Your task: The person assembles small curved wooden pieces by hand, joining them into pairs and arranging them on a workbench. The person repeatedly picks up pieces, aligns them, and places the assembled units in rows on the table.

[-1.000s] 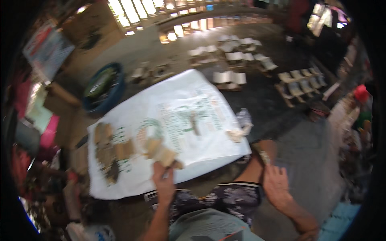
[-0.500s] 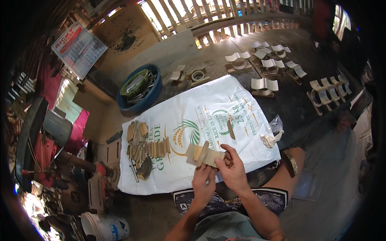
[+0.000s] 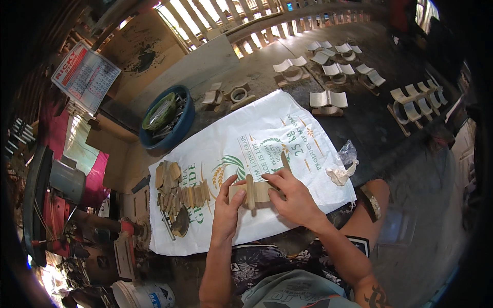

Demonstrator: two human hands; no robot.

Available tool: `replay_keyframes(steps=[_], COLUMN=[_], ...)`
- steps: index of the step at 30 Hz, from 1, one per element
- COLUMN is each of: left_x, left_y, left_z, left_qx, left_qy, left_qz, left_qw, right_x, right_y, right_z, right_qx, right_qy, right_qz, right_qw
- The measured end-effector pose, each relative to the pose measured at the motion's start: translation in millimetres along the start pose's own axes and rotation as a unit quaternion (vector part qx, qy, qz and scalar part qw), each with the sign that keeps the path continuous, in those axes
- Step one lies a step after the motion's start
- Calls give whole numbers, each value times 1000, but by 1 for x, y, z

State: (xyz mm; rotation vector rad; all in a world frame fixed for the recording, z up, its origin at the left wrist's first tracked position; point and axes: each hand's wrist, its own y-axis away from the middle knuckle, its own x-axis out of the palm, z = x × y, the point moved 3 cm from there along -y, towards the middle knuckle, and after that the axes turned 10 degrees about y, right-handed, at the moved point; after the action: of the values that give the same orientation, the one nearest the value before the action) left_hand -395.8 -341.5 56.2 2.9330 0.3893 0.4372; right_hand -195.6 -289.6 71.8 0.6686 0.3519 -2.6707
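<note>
Between my two hands, low over the white woven sack (image 3: 203, 238), is a pale bamboo piece (image 3: 250, 192) with an upright strip across its middle. My left hand (image 3: 226, 210) grips its left end, thumb on the near side. The right end is pinched by my right hand (image 3: 297, 199), with the index finger stretched over it. Just beyond the right hand a thin bamboo strip (image 3: 284, 160) lies on the sack. On the sack's left part are a row of short bamboo strips (image 3: 195, 195), a heap of loose bamboo pieces (image 3: 167, 177) and a dark curved piece (image 3: 181, 224).
Beyond the sack stands a blue basin (image 3: 143, 138) holding a green container and metal tools. Several bamboo stands with curved tops (image 3: 327, 99) are spread over the dark bench at back right. Crumpled plastic (image 3: 342, 173) lies at the sack's right edge; a white bucket (image 3: 123, 295) stands lower left.
The bamboo piece has turned level and moved slightly left. My hands have drawn apart to its two ends, the left going left. The whole view has shifted a little.
</note>
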Motion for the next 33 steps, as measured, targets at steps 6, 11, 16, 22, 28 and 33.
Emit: replay_keyframes(steps=[6, 11, 16, 22, 28, 33], left_x=[9, 10, 11, 11, 15, -4], left_y=[-3, -3, -2, -4, -2, 1], left_z=[-1, -2, -2, -2, -4, 1], left_qx=[-25, -36, -35, -34, -36, -18], left_qy=[28, 10, 25, 15, 25, 114], left_qz=[-27, -34, -39, -44, -44, -35], left_qw=[999, 999, 998, 998, 998, 993], right_x=[8, 15, 14, 12, -16, -50], right_y=[-1, -2, -2, 11, 31, 66], right_z=[9, 16, 23, 35, 34, 10], right_qx=[-76, -95, -115, -139, -173, -63], right_qy=[108, 185, 255, 362, 244, 153], right_qz=[-36, -5, 8, 22, -58, -172], right_qw=[991, 978, 960, 922, 953, 971])
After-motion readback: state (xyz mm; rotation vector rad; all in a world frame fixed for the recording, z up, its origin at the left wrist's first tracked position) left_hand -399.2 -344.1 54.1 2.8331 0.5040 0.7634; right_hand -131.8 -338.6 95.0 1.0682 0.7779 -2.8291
